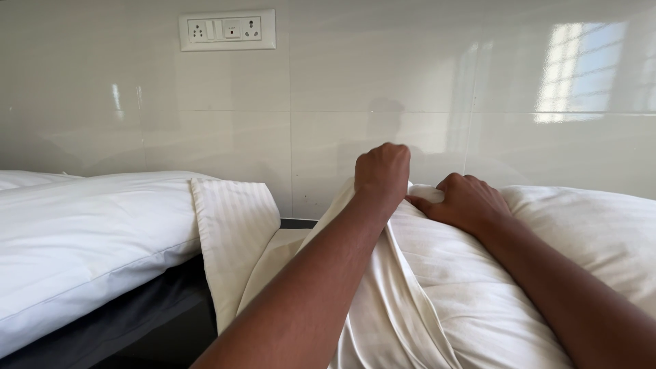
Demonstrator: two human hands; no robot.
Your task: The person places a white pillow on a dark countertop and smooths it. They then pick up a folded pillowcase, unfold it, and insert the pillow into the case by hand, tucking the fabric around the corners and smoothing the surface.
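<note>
A white pillow [581, 232] lies in front of me, partly inside a white striped pillowcase [383, 301]. My left hand [383, 171] is a closed fist gripping the pillowcase's edge, lifted near the wall. My right hand [468, 201] presses down on the pillow's top corner, fingers curled into the fabric. The two hands are almost touching. Both forearms reach in from the bottom of the view.
A second white pillow [75, 232] lies at the left on a dark mattress edge [137, 321], with a striped cloth flap [236, 225] hanging beside it. A glossy tiled wall [342, 89] stands close behind, with a switch and socket plate [227, 30] up high.
</note>
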